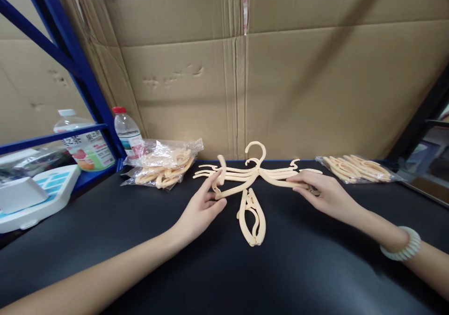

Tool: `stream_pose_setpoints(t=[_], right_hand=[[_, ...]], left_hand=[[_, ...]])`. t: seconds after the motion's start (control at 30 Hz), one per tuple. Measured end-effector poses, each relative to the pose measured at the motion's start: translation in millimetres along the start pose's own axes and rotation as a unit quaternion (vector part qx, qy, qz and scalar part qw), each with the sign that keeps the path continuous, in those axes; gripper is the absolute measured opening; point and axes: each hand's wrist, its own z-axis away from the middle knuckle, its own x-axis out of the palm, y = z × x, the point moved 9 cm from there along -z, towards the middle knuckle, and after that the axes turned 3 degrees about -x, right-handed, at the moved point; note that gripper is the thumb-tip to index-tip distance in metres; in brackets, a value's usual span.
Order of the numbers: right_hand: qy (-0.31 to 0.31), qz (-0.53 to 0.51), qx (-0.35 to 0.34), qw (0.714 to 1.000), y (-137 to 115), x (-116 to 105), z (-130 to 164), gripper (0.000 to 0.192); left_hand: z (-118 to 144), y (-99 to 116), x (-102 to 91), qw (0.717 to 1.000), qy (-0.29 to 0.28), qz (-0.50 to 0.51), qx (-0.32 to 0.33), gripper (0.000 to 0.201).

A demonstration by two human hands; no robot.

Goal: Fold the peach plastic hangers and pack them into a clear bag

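— On the black table [105,240], near me, what lies at 6 o'clock?

— One folded hanger [251,219]. Past it, the left hand [199,209] pinches the hanger stack [256,174] at its 9 o'clock end. The right hand [324,191] pinches the 3 o'clock end.

— And far back?

— Bagged hangers [163,163] at 10 o'clock, more bagged ones [358,167] at 2 o'clock, and a water bottle [126,130] by the cardboard wall [315,81].

Hangers [252,177] lie mid-table [140,240], bagged hangers [163,163] left, more [356,167] right
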Motion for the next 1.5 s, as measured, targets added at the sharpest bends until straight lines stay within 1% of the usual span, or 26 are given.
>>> stream_pose_setpoints(t=[0.07, 0.17, 0.23, 0.3, 0.43, 0.6, 0.7, 0.8, 0.9, 1.03, 1.1, 1.17, 1.2, 1.27, 1.33, 1.4, 1.5], right_hand=[[-0.005, 0.001, -0.021, 1.000, -4.9, 3.9, 1.0, 0.020], [-0.002, 0.021, -0.055, 0.998, -10.1, 6.0, 2.3, 0.025], [0.002, 0.065, -0.075, 0.995, -13.1, 4.1, 2.2, 0.024], [0.010, 0.140, -0.085, 0.987, -16.7, -0.7, 1.2, 0.020], [0.054, 0.293, -0.077, 0.952, -28.4, -17.4, -0.3, 0.014], [0.093, 0.415, -0.073, 0.902, -42.3, -26.8, -0.7, 0.011], [0.084, 0.436, -0.069, 0.893, -42.0, -25.7, -3.2, 0.012], [0.069, 0.426, -0.065, 0.900, -39.6, -23.4, -5.0, 0.016], [0.064, 0.366, -0.048, 0.927, -34.8, -22.4, -4.4, 0.017], [0.082, 0.202, -0.002, 0.976, -22.8, -22.9, -1.7, 0.020], [0.098, 0.101, 0.032, 0.990, -13.7, -22.6, -0.4, 0.017], [0.102, -0.003, 0.092, 0.991, 1.2, -18.9, 1.3, 0.018], [0.098, -0.057, 0.128, 0.985, 9.8, -15.3, 2.7, 0.020], [0.085, -0.160, 0.187, 0.965, 24.0, -6.8, 5.5, 0.023], [0.076, -0.241, 0.218, 0.943, 32.0, -1.0, 7.1, 0.025], [0.080, -0.303, 0.243, 0.918, 37.3, 1.5, 9.0, 0.028], [0.099, -0.397, 0.283, 0.867, 38.3, 6.3, 11.9, 0.032]], left_hand=[[0.0, 2.8, 3.8, 0.999, -0.023, -0.020, 0.016, 0.063], [-0.3, 7.3, 3.2, 0.998, -0.021, -0.046, 0.028, 0.044], [-0.1, 10.5, 2.7, 0.998, -0.015, -0.061, 0.029, 0.034], [0.5, 13.6, 2.5, 0.997, -0.008, -0.071, 0.027, 0.027], [1.7, 16.2, 2.6, 0.998, 0.002, -0.065, 0.011, 0.026], [0.6, 16.1, 3.8, 0.998, -0.004, -0.057, 0.007, 0.027], [-0.5, 14.6, 4.4, 0.998, -0.010, -0.062, 0.007, 0.027], [-0.8, 13.4, 4.7, 0.997, -0.014, -0.072, 0.006, 0.028], [-0.5, 14.3, 4.3, 0.997, -0.013, -0.074, 0.010, 0.027], [0.7, 14.2, 4.8, 0.997, -0.019, -0.076, 0.012, 0.027], [1.1, 13.7, 4.1, 0.997, -0.015, -0.076, 0.011, 0.027], [1.2, 13.2, 3.6, 0.997, -0.011, -0.072, 0.007, 0.028], [1.0, 13.0, 3.4, 0.998, -0.008, -0.068, 0.005, 0.028], [0.5, 12.7, 1.7, 0.999, 0.002, -0.054, 0.001, 0.029], [0.1, 12.6, -2.4, 0.999, 0.025, -0.026, -0.003, 0.027], [0.6, 12.7, -5.9, 0.999, 0.048, 0.019, -0.004, 0.024], [3.5, 14.0, -3.1, 0.995, 0.053, 0.090, -0.002, 0.024]])
